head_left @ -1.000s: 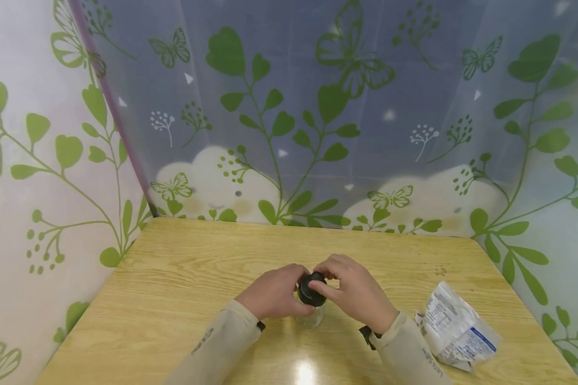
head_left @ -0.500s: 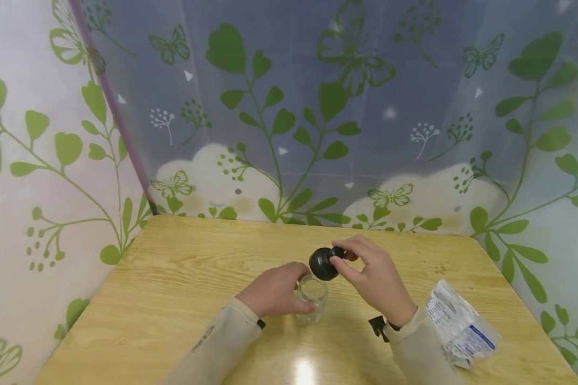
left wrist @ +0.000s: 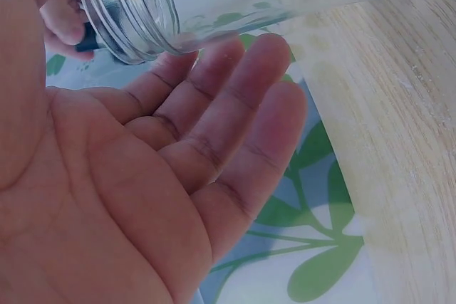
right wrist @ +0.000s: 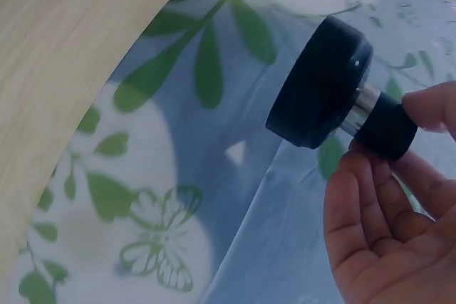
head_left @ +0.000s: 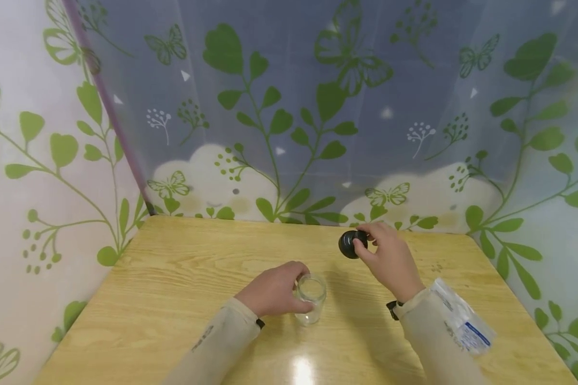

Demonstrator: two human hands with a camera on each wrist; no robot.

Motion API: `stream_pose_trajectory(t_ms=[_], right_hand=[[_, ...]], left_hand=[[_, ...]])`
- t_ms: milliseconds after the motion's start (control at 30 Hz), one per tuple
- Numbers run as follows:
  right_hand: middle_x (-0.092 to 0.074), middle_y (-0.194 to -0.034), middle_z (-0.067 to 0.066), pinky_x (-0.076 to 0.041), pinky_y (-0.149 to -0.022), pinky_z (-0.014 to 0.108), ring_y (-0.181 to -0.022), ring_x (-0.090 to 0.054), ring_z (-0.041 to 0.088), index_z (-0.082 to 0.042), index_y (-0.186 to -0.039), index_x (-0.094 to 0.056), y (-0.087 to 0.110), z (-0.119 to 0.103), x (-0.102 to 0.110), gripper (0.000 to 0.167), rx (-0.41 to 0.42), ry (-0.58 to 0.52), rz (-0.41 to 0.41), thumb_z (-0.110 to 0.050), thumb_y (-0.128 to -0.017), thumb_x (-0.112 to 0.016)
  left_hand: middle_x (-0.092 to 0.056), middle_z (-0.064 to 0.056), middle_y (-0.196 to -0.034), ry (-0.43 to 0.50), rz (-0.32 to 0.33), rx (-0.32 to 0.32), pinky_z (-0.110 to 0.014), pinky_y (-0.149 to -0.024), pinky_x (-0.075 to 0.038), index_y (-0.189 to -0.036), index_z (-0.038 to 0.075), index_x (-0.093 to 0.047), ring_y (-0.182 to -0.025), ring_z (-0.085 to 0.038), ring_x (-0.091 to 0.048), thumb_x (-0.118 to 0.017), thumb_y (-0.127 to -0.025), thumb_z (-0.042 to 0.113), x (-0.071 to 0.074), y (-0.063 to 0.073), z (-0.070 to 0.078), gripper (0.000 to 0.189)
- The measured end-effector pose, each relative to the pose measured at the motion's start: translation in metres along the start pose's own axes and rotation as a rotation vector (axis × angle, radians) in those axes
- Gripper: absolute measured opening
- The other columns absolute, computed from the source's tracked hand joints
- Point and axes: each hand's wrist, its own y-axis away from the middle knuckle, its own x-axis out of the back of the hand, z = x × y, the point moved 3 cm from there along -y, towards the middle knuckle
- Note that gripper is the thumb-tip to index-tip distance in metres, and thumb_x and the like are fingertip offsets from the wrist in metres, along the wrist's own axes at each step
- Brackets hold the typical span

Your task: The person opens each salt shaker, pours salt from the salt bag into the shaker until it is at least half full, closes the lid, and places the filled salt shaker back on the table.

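A clear glass jar (head_left: 313, 306) stands on the table with its threaded mouth uncovered. My left hand (head_left: 275, 292) grips it from the left, thumb in front and fingers behind. In the left wrist view the jar's glass threads (left wrist: 139, 8) show above several fingers (left wrist: 235, 115). To the right and farther back, my right hand (head_left: 390, 261) pinches a black lid (head_left: 349, 245) above the table, apart from the jar. In the right wrist view the lid (right wrist: 320, 80) has a wide cap, a silver neck and a black knob, which sits between thumb and fingers.
A white and silver plastic packet (head_left: 472, 327) with blue print lies at the right, partly behind my right sleeve (head_left: 440, 337). A wooden table (head_left: 192, 256) reaches back to a blue curtain (head_left: 289, 123) printed with leaves and butterflies.
My right hand has lifted the lid off the jar and carried it right and away from me. My left hand and the jar have stayed in place.
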Motion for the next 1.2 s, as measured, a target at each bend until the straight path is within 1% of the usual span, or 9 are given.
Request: stream_pose_trajectory(t_ms=[133, 267, 467, 567, 700, 833, 1000, 1067, 1200], right_hand=[[-0.067, -0.115, 0.017, -0.056, -0.076, 0.05, -0.097, -0.066, 0.033, -0.002, -0.127, -0.069, -0.01, 0.012, 0.003, 0.032, -0.032, 0.067, -0.037, -0.02, -0.101, -0.066], [-0.068, -0.116, 0.017, -0.056, -0.072, 0.049, -0.095, -0.067, 0.033, -0.003, -0.127, -0.069, -0.015, 0.025, 0.002, 0.031, -0.064, 0.118, -0.068, -0.02, -0.1, -0.068], [-0.071, -0.114, 0.019, -0.054, -0.062, 0.044, -0.082, -0.068, 0.028, -0.003, -0.124, -0.07, -0.017, 0.04, -0.001, 0.031, -0.123, 0.182, -0.133, -0.02, -0.099, -0.069], [-0.073, -0.113, 0.021, -0.053, -0.056, 0.041, -0.075, -0.068, 0.025, -0.001, -0.125, -0.069, -0.019, 0.043, -0.002, 0.032, -0.144, 0.214, -0.173, -0.02, -0.099, -0.07], [-0.074, -0.103, 0.019, -0.052, -0.053, 0.038, -0.063, -0.064, 0.019, 0.001, -0.12, -0.07, -0.021, 0.048, -0.005, 0.03, -0.163, 0.253, -0.23, -0.019, -0.098, -0.071], [-0.074, -0.097, 0.014, -0.053, -0.055, 0.038, -0.062, -0.062, 0.017, -0.001, -0.114, -0.072, -0.019, 0.053, -0.012, 0.025, -0.176, 0.286, -0.286, -0.02, -0.097, -0.073], [-0.074, -0.097, 0.011, -0.056, -0.06, 0.041, -0.067, -0.064, 0.018, -0.003, -0.11, -0.072, -0.012, 0.054, -0.019, 0.022, -0.201, 0.302, -0.371, -0.02, -0.096, -0.074], [-0.074, -0.097, 0.011, -0.056, -0.062, 0.042, -0.069, -0.065, 0.019, -0.003, -0.11, -0.072, -0.01, 0.053, -0.02, 0.022, -0.208, 0.308, -0.385, -0.019, -0.096, -0.075], [-0.074, -0.096, 0.01, -0.056, -0.062, 0.043, -0.07, -0.065, 0.02, -0.004, -0.11, -0.072, -0.008, 0.052, -0.019, 0.022, -0.208, 0.315, -0.385, -0.019, -0.095, -0.075]], left_hand=[[-0.066, 0.0, -0.119, -0.011, -0.004, 0.0, -0.031, -0.079, -0.052, -0.131, 0.014, -0.06, -0.087, -0.008, -0.059, -0.083, -0.082, 0.048, 0.0, 0.0, 0.0, 0.064], [-0.066, -0.001, -0.12, -0.01, -0.008, -0.002, -0.031, -0.079, -0.052, -0.131, 0.014, -0.06, -0.087, -0.009, -0.059, -0.082, -0.083, 0.049, 0.0, -0.001, -0.001, 0.064], [-0.065, 0.0, -0.12, -0.008, -0.016, -0.003, -0.032, -0.08, -0.052, -0.132, 0.014, -0.06, -0.088, -0.009, -0.058, -0.081, -0.084, 0.05, -0.001, 0.0, -0.001, 0.064], [-0.065, 0.003, -0.116, -0.004, -0.012, -0.003, -0.032, -0.079, -0.052, -0.13, 0.015, -0.06, -0.087, -0.009, -0.059, -0.081, -0.084, 0.05, 0.001, 0.001, 0.0, 0.061], [-0.064, 0.005, -0.114, 0.002, -0.011, 0.0, -0.032, -0.08, -0.052, -0.129, 0.016, -0.06, -0.087, -0.01, -0.058, -0.081, -0.083, 0.05, 0.002, 0.001, 0.0, 0.06], [-0.065, 0.003, -0.115, 0.006, -0.012, -0.002, -0.032, -0.081, -0.052, -0.132, 0.014, -0.06, -0.088, -0.01, -0.059, -0.081, -0.084, 0.049, 0.002, 0.001, 0.0, 0.063], [-0.066, 0.0, -0.117, 0.003, -0.016, -0.005, -0.033, -0.081, -0.052, -0.132, 0.014, -0.06, -0.088, -0.009, -0.059, -0.081, -0.083, 0.049, 0.001, 0.001, 0.0, 0.063], [-0.066, -0.001, -0.118, 0.0, -0.017, -0.008, -0.032, -0.081, -0.053, -0.132, 0.015, -0.06, -0.089, -0.009, -0.059, -0.081, -0.084, 0.049, 0.0, 0.002, 0.001, 0.063], [-0.066, -0.001, -0.12, -0.003, -0.009, -0.018, -0.033, -0.081, -0.053, -0.133, 0.014, -0.059, -0.091, -0.009, -0.06, -0.08, -0.084, 0.05, 0.002, 0.002, 0.001, 0.064]])
